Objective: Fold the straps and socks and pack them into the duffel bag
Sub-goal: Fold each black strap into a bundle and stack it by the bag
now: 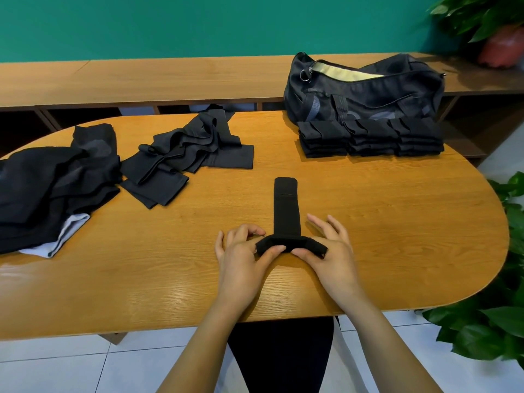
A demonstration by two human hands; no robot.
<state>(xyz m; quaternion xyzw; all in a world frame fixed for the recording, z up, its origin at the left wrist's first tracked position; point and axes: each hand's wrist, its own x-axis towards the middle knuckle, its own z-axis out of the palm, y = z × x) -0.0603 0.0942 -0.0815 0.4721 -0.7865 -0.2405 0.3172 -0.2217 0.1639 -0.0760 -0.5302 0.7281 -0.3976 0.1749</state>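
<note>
Fingers [273, 249] of left hand [241, 262] and right hand [336, 259] pinch near fold of strap [286, 211], far end loose on desk [397, 236]; uneven pull could skew it or spring it open.

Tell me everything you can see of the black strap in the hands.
The black strap looks like soft fabric, a flat band lying straight on the wooden table, pointing away from the person. A stitched seam crosses near its rounded far end. Its near end is folded into a crosswise bundle, pinched by the left hand and the right hand.
</note>
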